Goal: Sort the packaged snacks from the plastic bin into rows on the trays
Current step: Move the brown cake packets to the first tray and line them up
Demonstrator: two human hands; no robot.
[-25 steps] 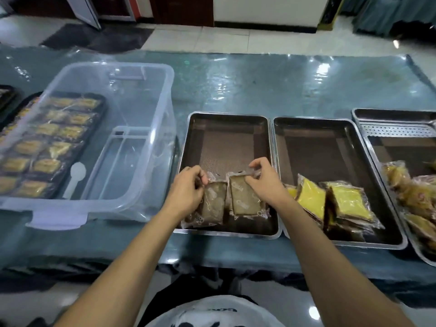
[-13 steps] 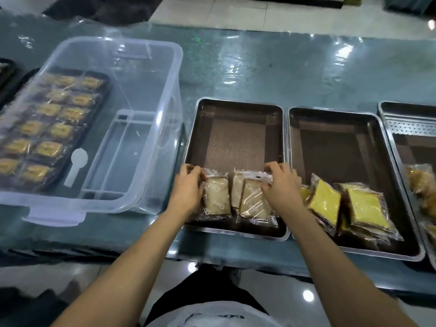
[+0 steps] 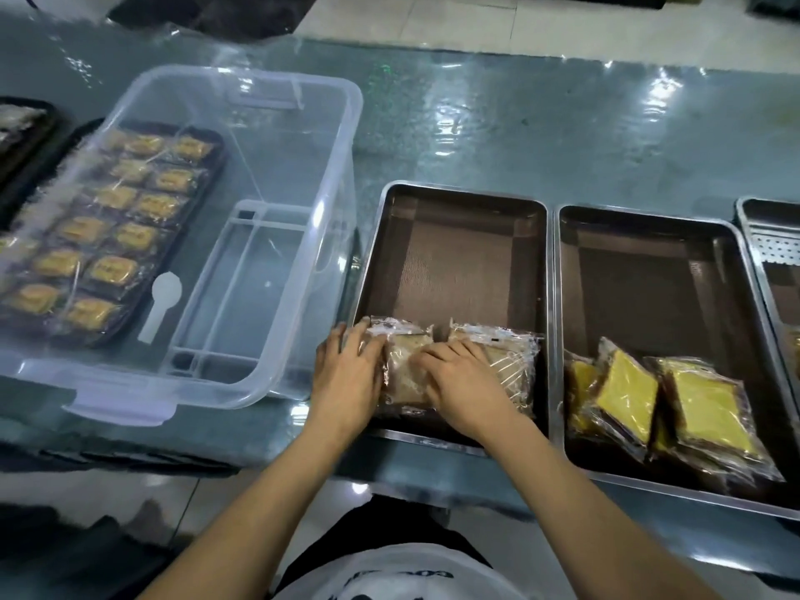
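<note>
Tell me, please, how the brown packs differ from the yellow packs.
The brown packs hold pale brown slices; the yellow packs hold bright yellow ones. The brown packs lie in the left steel tray, the yellow packs in the middle steel tray. The left hand and right hand both rest on the brown packs; nothing touches the yellow packs. Both sit in clear wrappers at their tray's near end.
</note>
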